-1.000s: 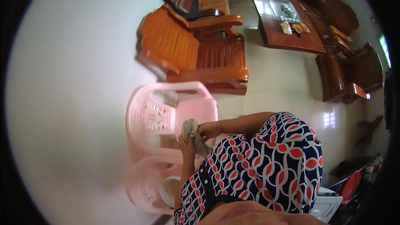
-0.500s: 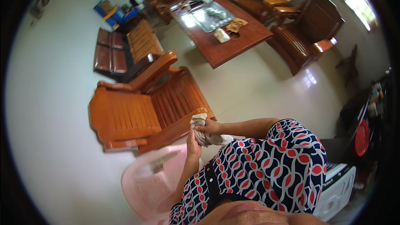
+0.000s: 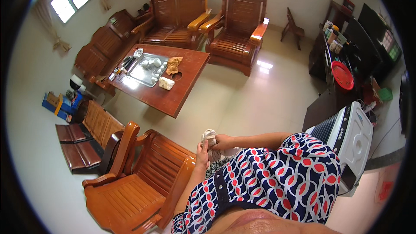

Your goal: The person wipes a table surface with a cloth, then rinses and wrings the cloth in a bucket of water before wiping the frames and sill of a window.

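A crumpled whitish cloth (image 3: 209, 134) is bunched between my two hands, close in front of my patterned dress. My right hand (image 3: 222, 142) is closed round its middle, and a loose part of the cloth hangs below that hand. On the near side, my left hand (image 3: 202, 155) grips the cloth from the left with its fingers pointing up. Part of the cloth is hidden behind the fingers. To the left of my hands is a wooden armchair (image 3: 164, 156), apart from them.
A low wooden table (image 3: 160, 104) bears a metal tea tray (image 3: 145, 78), cups and a brown cloth (image 3: 174, 65). Wooden seats line the far walls, including an armchair (image 3: 236, 39). On the right are a red basin (image 3: 342, 76), a dark cabinet (image 3: 316, 112) and a white appliance (image 3: 357, 141).
My view has swung to the right, so the table and chairs appear further left and the cabinet comes into sight. The pink chair has left the view. Both hands still hold the cloth.
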Motion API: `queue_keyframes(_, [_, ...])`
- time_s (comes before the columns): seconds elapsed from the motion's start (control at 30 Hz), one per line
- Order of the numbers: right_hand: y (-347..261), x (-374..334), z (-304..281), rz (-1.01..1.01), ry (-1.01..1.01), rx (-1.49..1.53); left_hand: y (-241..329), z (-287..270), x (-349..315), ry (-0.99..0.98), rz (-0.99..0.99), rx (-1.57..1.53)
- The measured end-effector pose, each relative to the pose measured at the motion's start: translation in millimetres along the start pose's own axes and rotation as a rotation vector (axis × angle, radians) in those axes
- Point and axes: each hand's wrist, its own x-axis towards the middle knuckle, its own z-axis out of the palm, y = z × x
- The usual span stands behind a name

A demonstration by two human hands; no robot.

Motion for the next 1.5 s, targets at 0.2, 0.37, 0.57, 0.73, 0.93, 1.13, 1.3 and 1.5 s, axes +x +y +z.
queue_keyframes(0.2, [24, 7, -21, 0.197, 0.126, 0.348, -13, -19, 61, 0.023, -0.196, -0.102])
queue_keyframes(0.37, [66, 26, -52, -0.052, 0.195, 0.488, -33, 14, 128, -0.207, -0.354, -0.161])
queue_keyframes(0.57, [124, 42, -146, -0.005, 0.283, 0.141, 24, 149, 165, -0.142, -0.221, -0.23])
queue_keyframes(0.73, [121, 25, -221, 0.004, 0.224, 0.034, 24, 200, 201, -0.138, -0.022, 0.245])
queue_keyframes(0.93, [169, 42, -294, -0.114, 0.212, 0.309, 42, 249, 280, -0.198, -0.123, 0.323])
queue_keyframes(1.13, [214, 46, -310, -0.044, 0.021, 0.62, 33, 254, 326, -0.279, 0.007, 0.397])
queue_keyframes(1.3, [229, 37, -337, 0.164, 0.065, 0.733, 10, 259, 375, -0.348, 0.01, 0.445])
queue_keyframes(1.5, [270, 124, -502, 0.308, 0.19, 0.602, 81, 383, 567, -0.658, -0.005, 0.509])
